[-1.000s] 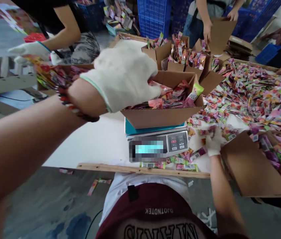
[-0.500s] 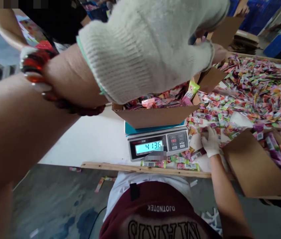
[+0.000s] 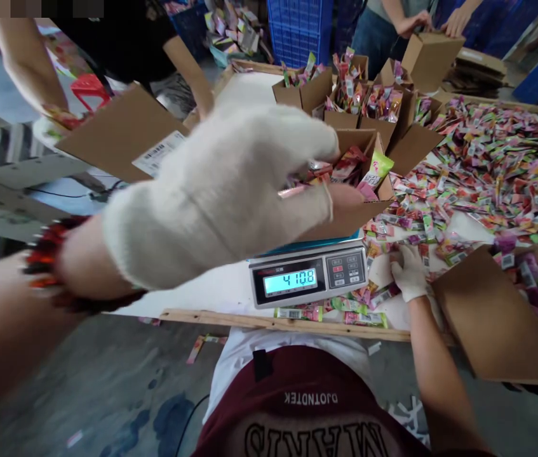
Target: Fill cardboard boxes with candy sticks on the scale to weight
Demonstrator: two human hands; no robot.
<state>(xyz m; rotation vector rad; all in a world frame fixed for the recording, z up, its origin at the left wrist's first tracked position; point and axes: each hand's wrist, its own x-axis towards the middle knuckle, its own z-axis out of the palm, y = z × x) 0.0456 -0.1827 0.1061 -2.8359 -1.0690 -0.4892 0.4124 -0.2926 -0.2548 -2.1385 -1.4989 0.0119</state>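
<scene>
My left hand (image 3: 244, 184), in a white fingerless-tip glove, hovers over a cardboard box (image 3: 340, 222) filled with small wrapped packets. Its thumb and fingers are apart, and I see nothing held between them. Under the box is a digital scale (image 3: 309, 276) with a lit display that reads about 4108. A green-ended packet (image 3: 377, 168) sticks up at the box's right corner. My right hand (image 3: 410, 274), also gloved, lies on the table to the right of the scale, fingers stretched over loose packets.
A wide heap of packets (image 3: 511, 171) covers the table's right side. An open carton (image 3: 492, 317) of packets stands at front right; several filled boxes (image 3: 316, 92) stand behind the scale. A co-worker's hands (image 3: 433, 25) touch a box. Another person at left is beside a brown carton (image 3: 126, 133).
My left hand has moved left, down and away from the far side, uncovering the boxes behind. The display number has dropped slightly. My right hand has stayed in place.
</scene>
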